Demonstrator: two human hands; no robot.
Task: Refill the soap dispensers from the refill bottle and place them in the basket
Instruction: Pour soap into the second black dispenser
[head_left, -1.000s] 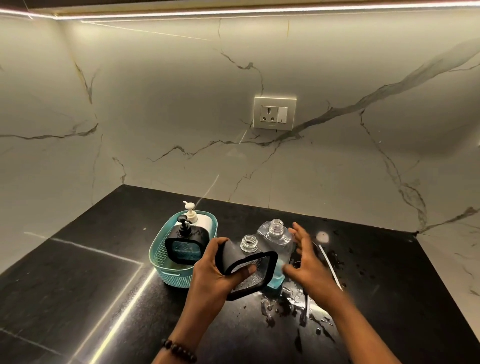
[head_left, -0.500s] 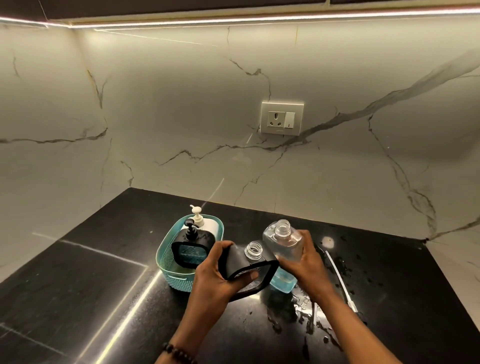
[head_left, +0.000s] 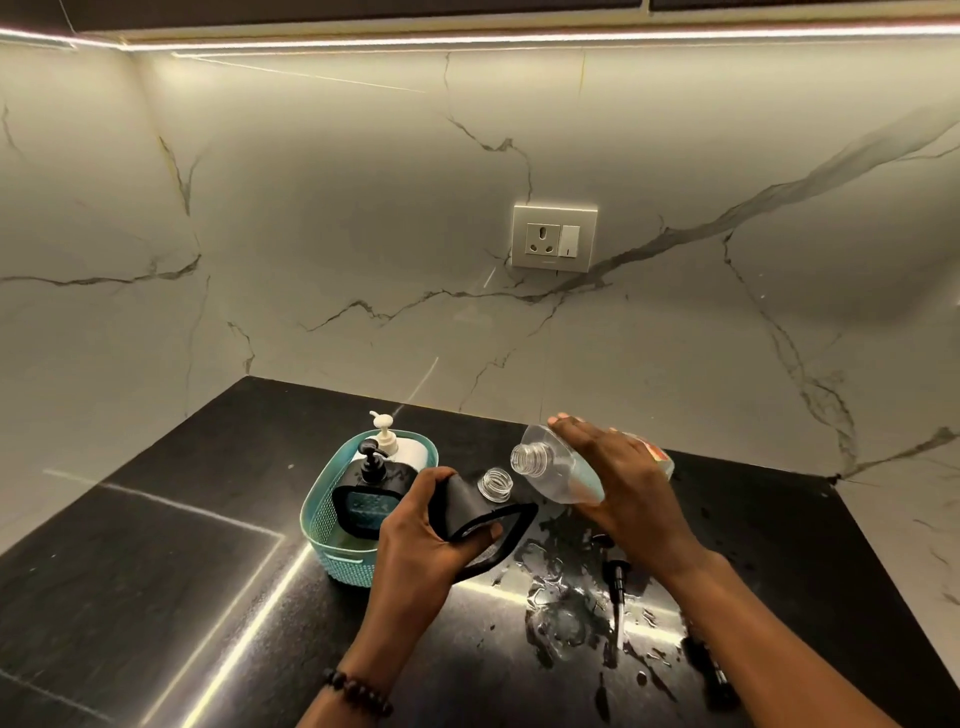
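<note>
Soap dispenser (head_left: 485, 512), black-framed with a clear threaded neck and no pump on it, is held tilted above the surface (head_left: 156, 597) just right of the teal basket (head_left: 332, 530). The left hand (head_left: 421, 540) grips it, thumb across the near face and fingers curled round the black body. The right hand (head_left: 623, 488) holds the clear refill bottle (head_left: 558, 475) tipped over, its uncapped mouth pointing left and down, just above and to the right of the dispenser's neck; the two openings are near but apart. The fingers of that hand wrap over the bottle's top side, with the palm against it. A trace of red label shows at the bottle's far end.

Inside the basket stand two dispensers: a black one with a black pump (head_left: 371, 483) at the front and a white one with a cream pump (head_left: 400, 447) behind it. Right of the basket, under the hands, a puddle of spilled liquid (head_left: 561, 597) spreads on the dark surface, and a loose black pump head with its tube (head_left: 619, 587) lies in it. A beaded bracelet (head_left: 358, 693) circles the left wrist. A wall socket (head_left: 554, 238) sits on the marble backsplash above the basket.
</note>
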